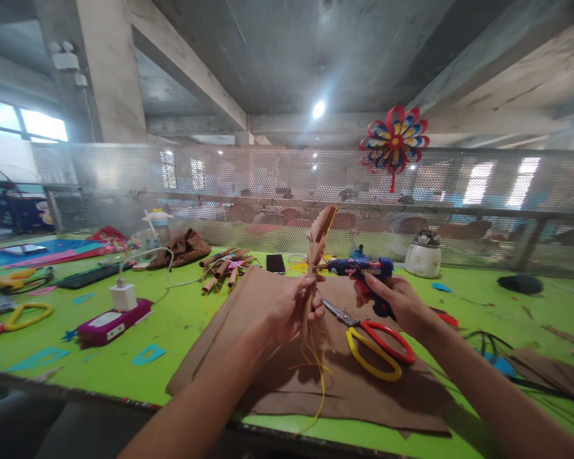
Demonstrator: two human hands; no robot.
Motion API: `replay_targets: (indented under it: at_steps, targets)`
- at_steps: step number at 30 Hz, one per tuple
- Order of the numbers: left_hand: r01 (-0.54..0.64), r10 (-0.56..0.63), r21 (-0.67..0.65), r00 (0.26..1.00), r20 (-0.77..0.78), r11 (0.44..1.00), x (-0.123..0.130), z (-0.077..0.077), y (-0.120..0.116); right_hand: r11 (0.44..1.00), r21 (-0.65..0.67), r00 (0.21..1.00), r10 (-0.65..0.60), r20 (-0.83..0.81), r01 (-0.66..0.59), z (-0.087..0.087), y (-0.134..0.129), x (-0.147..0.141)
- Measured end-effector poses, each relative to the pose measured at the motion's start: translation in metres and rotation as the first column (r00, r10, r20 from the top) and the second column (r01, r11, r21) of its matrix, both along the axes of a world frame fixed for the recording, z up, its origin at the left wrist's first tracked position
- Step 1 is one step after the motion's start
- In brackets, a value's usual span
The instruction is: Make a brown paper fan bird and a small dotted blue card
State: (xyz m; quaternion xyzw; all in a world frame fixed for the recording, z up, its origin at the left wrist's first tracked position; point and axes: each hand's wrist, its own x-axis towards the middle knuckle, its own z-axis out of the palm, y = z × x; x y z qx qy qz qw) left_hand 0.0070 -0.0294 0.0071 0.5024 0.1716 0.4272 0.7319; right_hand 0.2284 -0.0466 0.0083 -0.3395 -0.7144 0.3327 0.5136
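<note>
In the middle of the head view, my left hand (296,306) is closed on a folded brown paper piece (321,236), held upright with its pleated edge to the left. Yellow string (321,376) trails from it down over the brown paper sheet (287,395). My right hand (387,296) grips a dark blue glue gun (363,266), whose nozzle points left and meets or nearly meets the pleated paper; I cannot tell whether they touch. Scissors (370,338) with one red and one yellow handle lie on the sheet below my right hand.
A purple power strip (115,322) with a white plug (123,296) sits on the green table (182,319) at left. Rolled brown paper tubes (227,271), a black phone (275,263) and a white jar (423,254) stand or lie farther back. A perforated metal screen (277,185) closes the rear.
</note>
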Motion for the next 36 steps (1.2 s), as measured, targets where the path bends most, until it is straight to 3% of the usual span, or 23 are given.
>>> replay_targets:
  at_steps: [10,18,28,36]
  targets:
    - [0.017,-0.017,0.001,1.000,-0.013,1.000,-0.0013,-0.0011,0.0013,1.000,0.001,0.997,0.021,-0.073,-0.021,-0.0008,0.0012,-0.0024]
    - [0.012,-0.012,-0.005,1.000,-0.009,1.000,-0.0019,0.0000,-0.0004,1.000,-0.029,1.000,0.010,-0.027,-0.011,0.0009,-0.0011,-0.0034]
    - [-0.009,0.009,-0.025,1.000,-0.016,1.000,-0.0010,-0.0001,0.0002,0.990,0.115,0.988,-0.097,0.119,0.083,0.0026,-0.0045,-0.0016]
    - [0.006,-0.007,-0.027,1.000,-0.017,1.000,-0.0017,-0.0032,0.0025,0.987,0.137,0.984,-0.100,0.145,0.080,0.0019,-0.0030,-0.0020]
